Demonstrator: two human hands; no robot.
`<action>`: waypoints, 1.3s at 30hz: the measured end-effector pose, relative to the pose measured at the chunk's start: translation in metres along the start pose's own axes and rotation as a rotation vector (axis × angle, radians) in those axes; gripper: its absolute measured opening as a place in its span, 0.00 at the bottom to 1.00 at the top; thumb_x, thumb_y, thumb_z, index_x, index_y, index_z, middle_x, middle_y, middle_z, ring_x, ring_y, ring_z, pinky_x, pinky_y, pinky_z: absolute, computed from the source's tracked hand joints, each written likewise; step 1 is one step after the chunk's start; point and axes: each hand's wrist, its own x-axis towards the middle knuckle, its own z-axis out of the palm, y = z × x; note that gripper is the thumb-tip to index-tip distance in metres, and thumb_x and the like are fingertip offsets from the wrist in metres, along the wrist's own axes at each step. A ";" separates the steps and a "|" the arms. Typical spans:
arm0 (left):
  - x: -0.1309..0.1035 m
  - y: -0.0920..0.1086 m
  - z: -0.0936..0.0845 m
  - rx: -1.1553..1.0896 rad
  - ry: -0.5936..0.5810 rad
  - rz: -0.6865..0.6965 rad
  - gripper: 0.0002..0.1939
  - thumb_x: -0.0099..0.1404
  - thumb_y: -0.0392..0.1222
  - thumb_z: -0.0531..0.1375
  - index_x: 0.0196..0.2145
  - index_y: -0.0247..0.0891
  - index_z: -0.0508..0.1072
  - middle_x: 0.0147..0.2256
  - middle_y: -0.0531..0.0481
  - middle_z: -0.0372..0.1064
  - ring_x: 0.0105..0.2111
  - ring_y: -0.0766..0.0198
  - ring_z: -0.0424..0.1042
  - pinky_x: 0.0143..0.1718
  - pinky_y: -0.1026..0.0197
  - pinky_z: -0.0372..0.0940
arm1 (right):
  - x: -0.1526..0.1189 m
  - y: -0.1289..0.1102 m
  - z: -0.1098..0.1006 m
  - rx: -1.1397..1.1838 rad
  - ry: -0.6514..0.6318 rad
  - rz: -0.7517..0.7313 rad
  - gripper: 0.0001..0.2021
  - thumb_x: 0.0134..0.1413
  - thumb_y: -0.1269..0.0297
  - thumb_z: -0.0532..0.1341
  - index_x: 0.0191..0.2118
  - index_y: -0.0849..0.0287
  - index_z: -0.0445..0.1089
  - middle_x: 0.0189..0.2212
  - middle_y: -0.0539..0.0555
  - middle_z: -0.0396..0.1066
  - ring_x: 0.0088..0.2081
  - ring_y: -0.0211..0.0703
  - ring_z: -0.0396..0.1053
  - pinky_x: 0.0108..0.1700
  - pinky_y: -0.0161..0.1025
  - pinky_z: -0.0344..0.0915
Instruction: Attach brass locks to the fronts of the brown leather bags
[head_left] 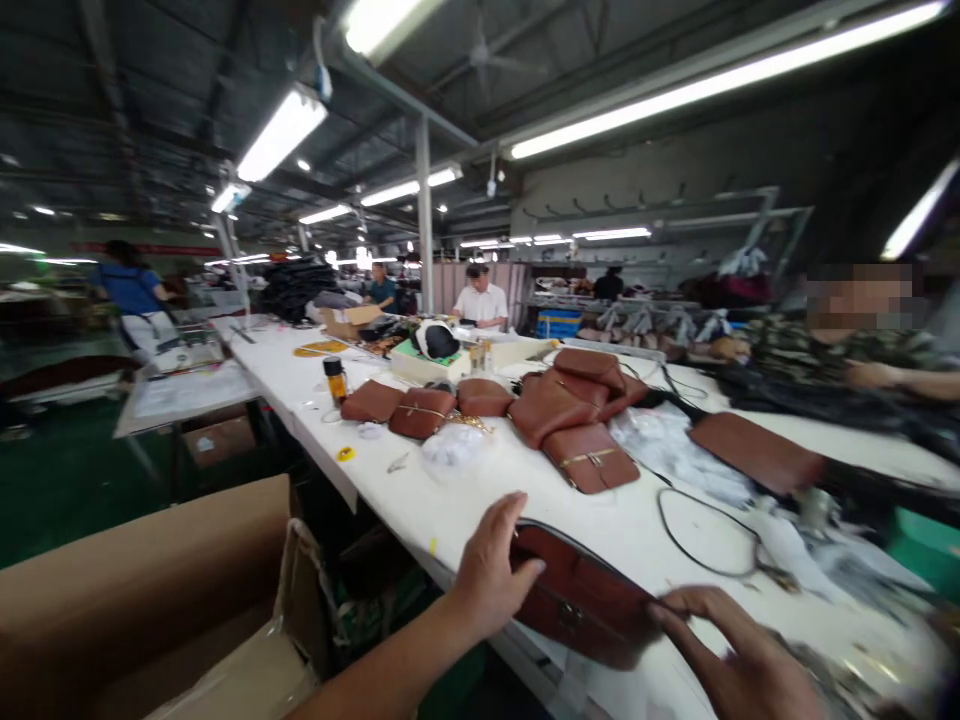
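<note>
A brown leather handbag (592,600) with a metal clasp on its front is tilted up at the near edge of the white table. My left hand (495,565) grips its left end, thumb in front and fingers behind the top edge. At the right end, my right hand (720,640) pinches the bag's corner between thumb and fingers. Just beyond lies another brown bag (592,458) with a zip and clasp, in front of a heap of brown bags (559,400). Part of the held bag's lower edge is blurred.
Smaller brown bags (424,410), clear plastic wrap (454,448), yellow tape (345,454) and an orange bottle (334,380) lie along the white table (420,500). A black cord (675,535) loops at right. An open cardboard box (150,540) stands at left. A co-worker in camouflage (795,350) sits across the table.
</note>
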 end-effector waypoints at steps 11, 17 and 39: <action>0.044 0.019 -0.002 0.472 -0.236 0.407 0.23 0.70 0.37 0.63 0.61 0.36 0.70 0.54 0.39 0.72 0.56 0.48 0.67 0.59 0.44 0.65 | 0.025 0.019 0.019 0.175 -0.079 0.244 0.06 0.61 0.59 0.66 0.36 0.54 0.76 0.34 0.52 0.74 0.37 0.45 0.70 0.43 0.43 0.66; 0.061 0.051 0.003 0.630 -0.358 0.492 0.10 0.72 0.44 0.61 0.44 0.35 0.77 0.41 0.41 0.75 0.45 0.49 0.70 0.46 0.48 0.63 | 0.023 0.020 0.023 0.176 0.014 0.327 0.03 0.57 0.62 0.67 0.36 0.55 0.75 0.34 0.52 0.73 0.37 0.45 0.70 0.43 0.44 0.67; 0.078 0.047 0.017 0.037 -1.044 0.136 0.10 0.74 0.47 0.58 0.41 0.48 0.79 0.37 0.58 0.80 0.35 0.65 0.79 0.38 0.69 0.68 | 0.037 0.207 -0.107 -0.615 -0.267 0.737 0.12 0.57 0.66 0.68 0.47 0.55 0.81 0.46 0.59 0.80 0.45 0.52 0.75 0.44 0.40 0.66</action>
